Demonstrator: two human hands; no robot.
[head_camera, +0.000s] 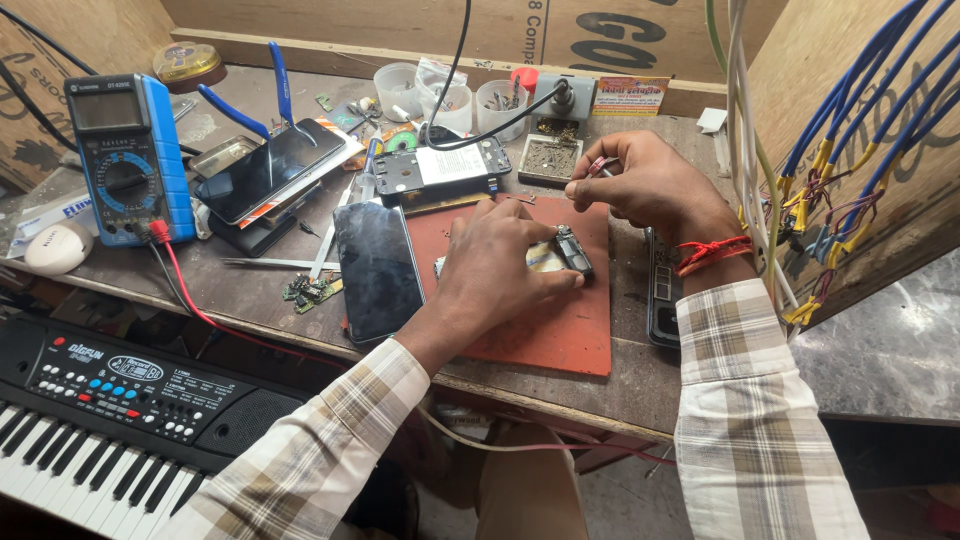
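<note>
My left hand (497, 265) rests on a red work mat (545, 320) and grips a small phone circuit board (565, 252) between thumb and fingers. My right hand (645, 185) hovers just above and right of the board, its fingers closed on a thin tool with a black cable (500, 120) running back to the bench. A red thread is tied round my right wrist. A dark phone (377, 268) lies screen up at the mat's left edge.
A blue multimeter (130, 155) stands at left with red lead. More phones (270, 170), an opened phone frame (440, 168), pliers (270, 95), plastic cups (445, 100) and small parts crowd the back. Another phone (662, 295) lies right of the mat. A keyboard (100, 420) sits below; wire bundles (850, 150) hang right.
</note>
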